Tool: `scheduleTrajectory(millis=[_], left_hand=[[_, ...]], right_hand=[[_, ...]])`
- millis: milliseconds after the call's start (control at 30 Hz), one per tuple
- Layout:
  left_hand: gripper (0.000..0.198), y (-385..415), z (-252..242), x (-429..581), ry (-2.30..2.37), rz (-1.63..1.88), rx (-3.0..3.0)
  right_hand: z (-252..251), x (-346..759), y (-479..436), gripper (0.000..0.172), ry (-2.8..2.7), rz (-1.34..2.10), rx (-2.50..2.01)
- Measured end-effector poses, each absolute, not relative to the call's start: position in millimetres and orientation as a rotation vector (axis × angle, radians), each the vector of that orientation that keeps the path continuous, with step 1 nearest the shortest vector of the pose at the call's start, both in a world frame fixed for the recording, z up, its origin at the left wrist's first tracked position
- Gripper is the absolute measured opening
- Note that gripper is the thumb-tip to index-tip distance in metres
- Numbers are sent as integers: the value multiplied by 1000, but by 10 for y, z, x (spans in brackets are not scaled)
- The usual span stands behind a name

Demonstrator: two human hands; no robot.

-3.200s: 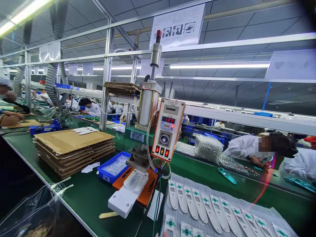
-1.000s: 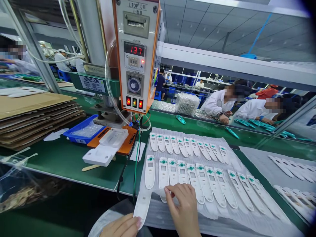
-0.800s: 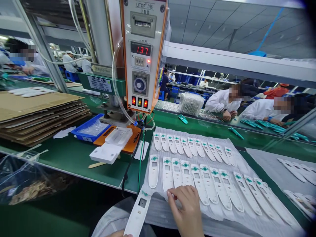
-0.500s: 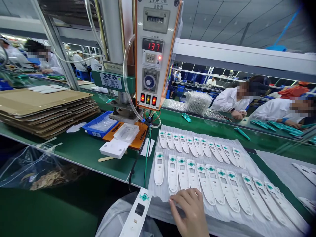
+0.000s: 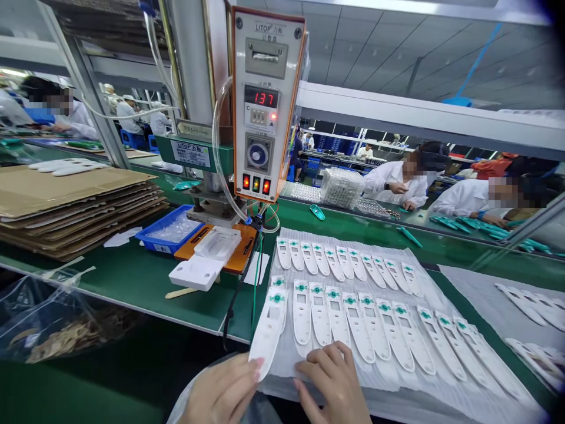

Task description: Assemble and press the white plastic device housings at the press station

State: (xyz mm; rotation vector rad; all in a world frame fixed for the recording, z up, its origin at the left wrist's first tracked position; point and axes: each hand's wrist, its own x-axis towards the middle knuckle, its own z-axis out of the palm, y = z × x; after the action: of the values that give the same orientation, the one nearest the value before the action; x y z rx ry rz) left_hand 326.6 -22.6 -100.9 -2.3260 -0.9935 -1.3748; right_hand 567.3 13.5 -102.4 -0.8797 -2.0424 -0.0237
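My left hand [image 5: 223, 386] pinches the rounded lower end of a long white plastic cover [image 5: 266, 333] between thumb and fingers. The cover is tilted, with a green part near its top end, and overlaps another white cover [image 5: 278, 281] at the left end of the front row. My right hand [image 5: 335, 380] is at the near edge of the white foam sheet [image 5: 304, 371], just below the front row of covers [image 5: 369, 330]. Its fingers are bent and apart, with nothing seen in them. A back row of similar covers [image 5: 342, 261] lies farther off.
Left of the sheet stands a press with an orange-framed control box [image 5: 268, 106] and a white fixture [image 5: 205, 259]. Beside it are a blue tray [image 5: 159, 242] of clear pieces and stacked cardboard [image 5: 79, 203]. Co-workers [image 5: 399, 176] sit across the bench. More white covers [image 5: 525, 303] lie at right.
My left hand has come into view, carrying the white cover up and right from my lap to the sheet's left edge. My right hand stays near the front row. The view has shifted slightly.
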Motion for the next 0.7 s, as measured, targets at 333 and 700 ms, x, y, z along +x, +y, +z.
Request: scheduleTrajectory(millis=[333,700], left_hand=[[23,305,-947,3977,-1042,-1363,-2365],[22,299,-935,4100,-1192,-1205,-2432]], right_hand=[[-1010,5853,86,10,-2016,-123,-961],[-1218,5859,251,25,-1947,-340,-843]])
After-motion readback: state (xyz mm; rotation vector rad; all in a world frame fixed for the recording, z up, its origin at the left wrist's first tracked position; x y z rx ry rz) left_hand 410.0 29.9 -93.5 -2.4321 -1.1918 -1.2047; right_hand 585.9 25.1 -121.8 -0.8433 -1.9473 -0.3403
